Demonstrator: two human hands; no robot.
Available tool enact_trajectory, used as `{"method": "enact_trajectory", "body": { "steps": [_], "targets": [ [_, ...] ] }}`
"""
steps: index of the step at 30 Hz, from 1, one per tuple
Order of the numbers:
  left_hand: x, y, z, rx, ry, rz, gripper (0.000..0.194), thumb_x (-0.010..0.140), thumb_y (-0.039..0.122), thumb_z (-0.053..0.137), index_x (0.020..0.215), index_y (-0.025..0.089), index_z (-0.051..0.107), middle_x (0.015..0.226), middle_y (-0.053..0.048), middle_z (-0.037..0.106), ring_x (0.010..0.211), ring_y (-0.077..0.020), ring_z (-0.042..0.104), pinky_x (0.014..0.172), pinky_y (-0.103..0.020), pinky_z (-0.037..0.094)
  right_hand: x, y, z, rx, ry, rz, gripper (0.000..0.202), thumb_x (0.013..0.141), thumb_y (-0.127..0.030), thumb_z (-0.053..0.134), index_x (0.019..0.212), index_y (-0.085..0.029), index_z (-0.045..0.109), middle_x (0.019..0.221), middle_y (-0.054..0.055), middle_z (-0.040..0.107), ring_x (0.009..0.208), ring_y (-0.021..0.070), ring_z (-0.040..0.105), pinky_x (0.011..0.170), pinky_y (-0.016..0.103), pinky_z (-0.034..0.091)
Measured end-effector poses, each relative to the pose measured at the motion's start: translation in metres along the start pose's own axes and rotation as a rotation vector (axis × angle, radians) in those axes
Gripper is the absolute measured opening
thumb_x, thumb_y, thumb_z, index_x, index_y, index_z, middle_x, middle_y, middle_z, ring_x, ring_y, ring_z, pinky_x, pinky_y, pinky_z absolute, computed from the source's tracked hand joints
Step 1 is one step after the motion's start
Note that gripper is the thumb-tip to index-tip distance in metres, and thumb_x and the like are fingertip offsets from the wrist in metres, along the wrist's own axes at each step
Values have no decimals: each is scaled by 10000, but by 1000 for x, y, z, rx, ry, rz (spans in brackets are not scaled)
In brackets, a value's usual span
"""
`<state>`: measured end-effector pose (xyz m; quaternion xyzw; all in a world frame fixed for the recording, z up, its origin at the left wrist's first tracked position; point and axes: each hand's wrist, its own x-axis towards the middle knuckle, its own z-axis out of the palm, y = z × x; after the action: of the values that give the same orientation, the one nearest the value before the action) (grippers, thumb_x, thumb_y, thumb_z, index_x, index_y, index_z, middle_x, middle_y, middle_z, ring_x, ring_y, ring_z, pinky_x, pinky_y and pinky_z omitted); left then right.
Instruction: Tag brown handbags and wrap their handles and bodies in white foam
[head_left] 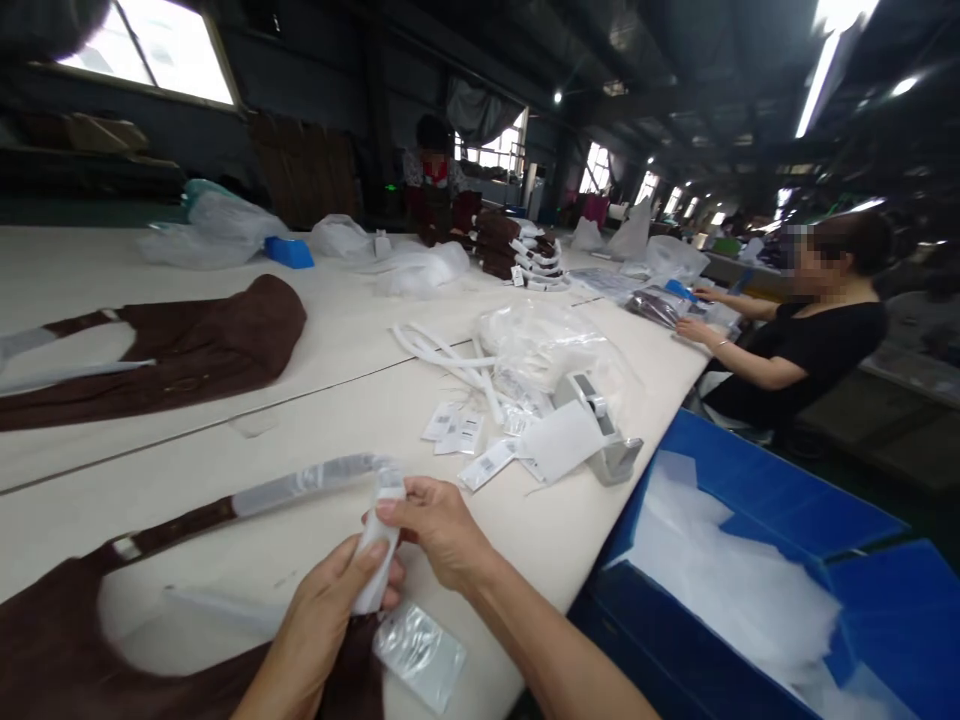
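A dark brown handbag (45, 630) lies at the near left, its strap (300, 485) wrapped in whitish translucent material and arching toward my hands. Around the lower part of a folded white wrapping sheet (379, 570), at the strap's end, my left hand (337, 585) is closed with the thumb pressed on its face. My right hand (442, 525) pinches the upper edge of that sheet between thumb and fingers. Just below the hands is a clear plastic packet (420, 655) with a pale insert. What lies under my left fingers is hidden.
Another brown bag (217, 335) rests at left. Ahead are a tape dispenser (600, 430), paper tags (454, 428), white strips (442, 350) and clear plastic (547, 340). A blue bin (750, 490) holding white sheets stands right. Co-workers (810, 330) are at the table.
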<state>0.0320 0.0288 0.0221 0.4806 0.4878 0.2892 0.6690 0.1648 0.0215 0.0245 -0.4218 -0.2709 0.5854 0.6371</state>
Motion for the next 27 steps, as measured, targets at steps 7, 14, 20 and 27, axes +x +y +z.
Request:
{"method": "enact_trajectory", "body": {
  "steps": [7, 14, 20, 27],
  "targets": [
    [1, 5, 10, 34, 111, -7, 420, 654, 540, 737, 824, 164, 657, 675, -37, 674, 524, -146, 581, 437, -183, 441, -65, -103, -125, -659, 524, -360, 270, 740, -456, 678, 757, -188, 692, 674, 14, 656, 659, 163, 574, 692, 306, 459],
    [5, 0, 8, 30, 71, -27, 441, 675, 556, 722, 870, 164, 667, 678, -42, 677, 506, -149, 571, 429, -190, 436, -82, -176, -220, -930, 840, -298, 259, 614, -423, 673, 598, -165, 679, 718, 80, 695, 826, 266, 606, 783, 359, 430],
    [-1, 5, 10, 22, 71, 22, 407, 659, 542, 731, 812, 170, 669, 694, -36, 677, 534, -151, 580, 451, -189, 450, -71, -173, -215, -890, 750, -129, 253, 551, -403, 690, 508, -158, 642, 600, 63, 667, 635, 198, 576, 646, 326, 409],
    [-3, 5, 9, 0, 65, 38, 428, 642, 538, 742, 831, 160, 674, 696, -43, 682, 525, -162, 594, 429, -201, 454, -70, -180, -196, -805, 747, -178, 291, 517, -426, 765, 555, -168, 635, 523, 28, 598, 570, 173, 527, 604, 328, 404]
  ]
}}
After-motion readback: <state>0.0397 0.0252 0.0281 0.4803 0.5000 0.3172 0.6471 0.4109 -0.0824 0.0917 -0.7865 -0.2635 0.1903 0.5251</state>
